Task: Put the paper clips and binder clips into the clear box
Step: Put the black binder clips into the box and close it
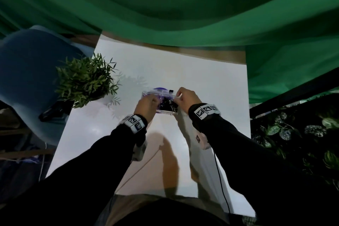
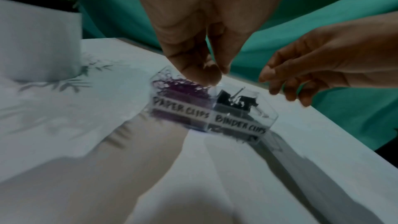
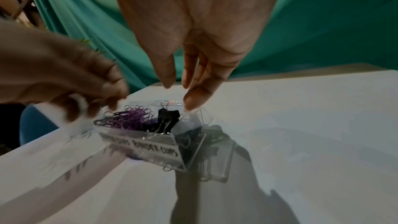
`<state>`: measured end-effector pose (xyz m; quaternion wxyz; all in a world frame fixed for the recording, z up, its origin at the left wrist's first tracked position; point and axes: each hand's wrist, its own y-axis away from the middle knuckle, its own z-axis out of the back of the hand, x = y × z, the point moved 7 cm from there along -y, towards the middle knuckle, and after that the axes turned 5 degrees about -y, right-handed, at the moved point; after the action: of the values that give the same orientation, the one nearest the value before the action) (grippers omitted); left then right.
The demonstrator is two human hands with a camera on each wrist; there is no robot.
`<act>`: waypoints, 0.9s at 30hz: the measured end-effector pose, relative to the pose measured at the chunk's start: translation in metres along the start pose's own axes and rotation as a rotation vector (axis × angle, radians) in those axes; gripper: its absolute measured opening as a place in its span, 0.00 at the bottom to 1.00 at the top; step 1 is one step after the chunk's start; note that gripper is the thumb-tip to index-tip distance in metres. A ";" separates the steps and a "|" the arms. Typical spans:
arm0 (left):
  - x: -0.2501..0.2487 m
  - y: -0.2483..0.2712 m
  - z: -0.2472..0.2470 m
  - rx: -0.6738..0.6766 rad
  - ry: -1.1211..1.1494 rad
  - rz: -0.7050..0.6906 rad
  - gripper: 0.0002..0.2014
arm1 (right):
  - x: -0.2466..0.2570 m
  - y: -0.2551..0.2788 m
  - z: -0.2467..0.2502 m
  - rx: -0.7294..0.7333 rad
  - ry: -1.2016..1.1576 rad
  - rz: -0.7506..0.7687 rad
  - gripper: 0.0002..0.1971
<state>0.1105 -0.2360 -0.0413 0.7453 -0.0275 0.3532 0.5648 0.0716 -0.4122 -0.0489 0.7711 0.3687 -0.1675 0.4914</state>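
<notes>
A clear box stands mid-table, labelled PAPER CLIPS and BINDER CLIPS. Purple paper clips fill its left compartment. Black binder clips fill the right one. My left hand is at the box's left half, thumb and forefinger pinching its far rim near the divider. My right hand hangs over the right end with straight fingers, its forefinger tip touching the rim.
A potted plant in a white pot stands at the white table's left edge. A purple round thing lies just behind the box. Green cloth hangs behind, and a blue chair is at the left.
</notes>
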 end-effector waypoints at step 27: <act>0.152 0.112 -0.046 0.567 -0.170 0.240 0.10 | 0.038 -0.066 -0.011 0.127 0.119 -0.144 0.07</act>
<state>0.0079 -0.0912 -0.1202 0.6780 0.2706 0.4339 0.5281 0.1462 -0.3964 -0.0598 0.7880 0.3980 -0.0628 0.4655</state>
